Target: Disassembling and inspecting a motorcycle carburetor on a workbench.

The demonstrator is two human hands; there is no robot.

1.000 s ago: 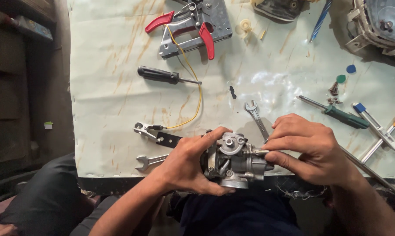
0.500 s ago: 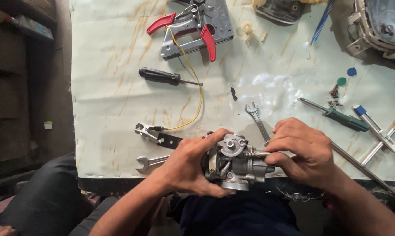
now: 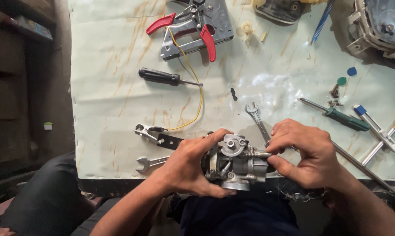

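Firmly, left hand (image 3: 186, 168) and right hand (image 3: 304, 153) clasp a metal carburetor (image 3: 236, 164).

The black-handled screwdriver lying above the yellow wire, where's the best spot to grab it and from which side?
Probably take the black-handled screwdriver by its thick black handle, the left part, coming from above. It lies flat on the pale green table cover, its thin shaft pointing right toward the yellow wire. The handle end has bare cover around it; the tip sits close to the wire.

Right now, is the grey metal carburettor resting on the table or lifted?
Lifted: the grey metal carburettor hangs at the table edge, gripped by left hand and right hand.
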